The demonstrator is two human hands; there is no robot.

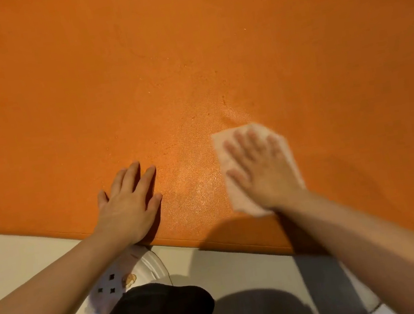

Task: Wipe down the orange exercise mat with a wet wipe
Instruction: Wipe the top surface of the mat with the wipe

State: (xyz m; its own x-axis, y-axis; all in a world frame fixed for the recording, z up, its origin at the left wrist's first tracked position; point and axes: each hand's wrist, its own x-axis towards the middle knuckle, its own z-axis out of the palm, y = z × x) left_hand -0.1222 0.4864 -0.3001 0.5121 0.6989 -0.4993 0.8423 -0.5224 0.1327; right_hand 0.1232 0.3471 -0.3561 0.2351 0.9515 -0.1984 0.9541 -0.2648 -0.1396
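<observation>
Orange mat [187, 65]: flat on pale floor [6, 256], spanning the view.
Wipe [223, 159]: white, spread near the mat's near edge, right.
Right hand [261, 170]: fingers straight, pressing the wipe.
Left hand [128, 198]: flat on the mat, holding nothing.

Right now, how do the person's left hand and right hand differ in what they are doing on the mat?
The left hand rests flat on the bare orange mat; the right hand presses a white wipe against it. The left hand looks sharp, the right hand blurred. The left hand lies by the mat's near edge, the right hand slightly farther in. Both have straight, spread fingers, palm down.
</observation>
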